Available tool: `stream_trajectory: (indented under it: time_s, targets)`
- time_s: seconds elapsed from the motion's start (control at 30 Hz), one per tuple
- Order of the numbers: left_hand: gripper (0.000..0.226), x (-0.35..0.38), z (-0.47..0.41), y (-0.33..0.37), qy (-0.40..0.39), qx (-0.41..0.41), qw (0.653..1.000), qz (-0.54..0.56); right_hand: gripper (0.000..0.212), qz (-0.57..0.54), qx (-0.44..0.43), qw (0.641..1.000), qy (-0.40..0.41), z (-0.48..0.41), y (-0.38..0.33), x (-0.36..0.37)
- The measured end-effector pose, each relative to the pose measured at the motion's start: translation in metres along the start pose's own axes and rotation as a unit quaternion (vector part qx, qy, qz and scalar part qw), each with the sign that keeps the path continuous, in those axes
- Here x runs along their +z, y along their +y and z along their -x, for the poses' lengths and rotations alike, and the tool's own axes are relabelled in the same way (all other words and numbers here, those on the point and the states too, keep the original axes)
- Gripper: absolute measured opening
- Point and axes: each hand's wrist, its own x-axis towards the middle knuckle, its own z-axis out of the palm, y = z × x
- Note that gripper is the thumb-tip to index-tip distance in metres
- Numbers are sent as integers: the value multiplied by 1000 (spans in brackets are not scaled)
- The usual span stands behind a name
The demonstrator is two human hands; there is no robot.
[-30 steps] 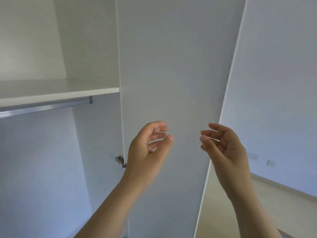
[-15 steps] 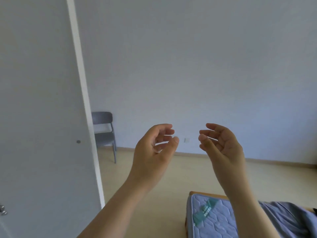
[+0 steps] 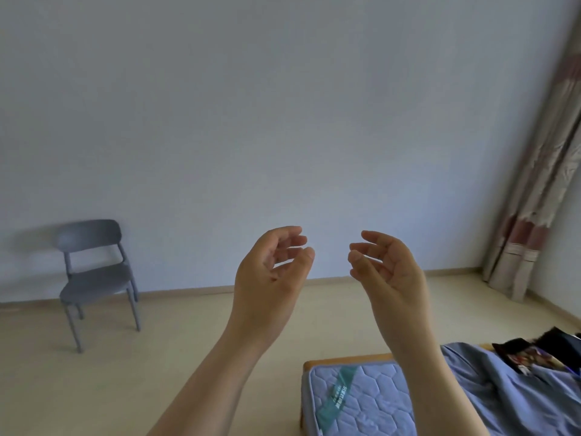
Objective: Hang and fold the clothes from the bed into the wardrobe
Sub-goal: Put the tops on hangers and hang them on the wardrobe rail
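left hand [image 3: 267, 278]: raised at chest height, palm turned inward, fingers loosely curled, thumb near the fingertips but not touching; holds nothing.
right hand [image 3: 393, 275]: mirrors it, palm inward, fingers relaxed and half bent; empty.
hands relation: level with each other and apart, with a gap between the fingertips; both forearms rise from the bottom of the view.
why held so: probably free and ready for the next pickup, since neither hand carries anything.
clothes: blue cloth [image 3: 518, 391] lies rumpled across the bed at lower right, partly hidden by the right forearm. Cannot tell whether it is a garment or a sheet.
dark printed garment [image 3: 531, 354]: lies crumpled on the blue cloth, near the right edge of the view.
why there: looks like a pile not yet sorted; neither piece is folded or on a hanger.
bed: quilted mattress [image 3: 371, 404] on a wooden frame [image 3: 345, 360]; its near corner is bare, with a teal band across it.
wardrobe: not in view.
grey chair [image 3: 97, 278]: stands against the wall at left, well apart from the bed, nothing on it.
curtain [image 3: 534, 199]: hangs in the right corner down to the floor.
step, as a guess: reach down and right to the bed for the next item; most of the task seems left to do.
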Motion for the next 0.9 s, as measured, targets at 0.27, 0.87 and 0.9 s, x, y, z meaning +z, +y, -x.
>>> stream_trajectory:
  time_s: [0.27, 0.87, 0.9]
  targets:
    - [20, 45, -63, -60, -18, -18, 1000, 15, 26, 4, 15, 1000, 23, -65, 62, -14]
    - [23, 92, -193, -238, -50, -159, 986, 30, 22, 41, 133, 989, 51, -189, 231, 10]
    - [21, 87, -205, -250, -53, -162, 985, 31, 22, 45, 138, 988, 52, -197, 241, 21]
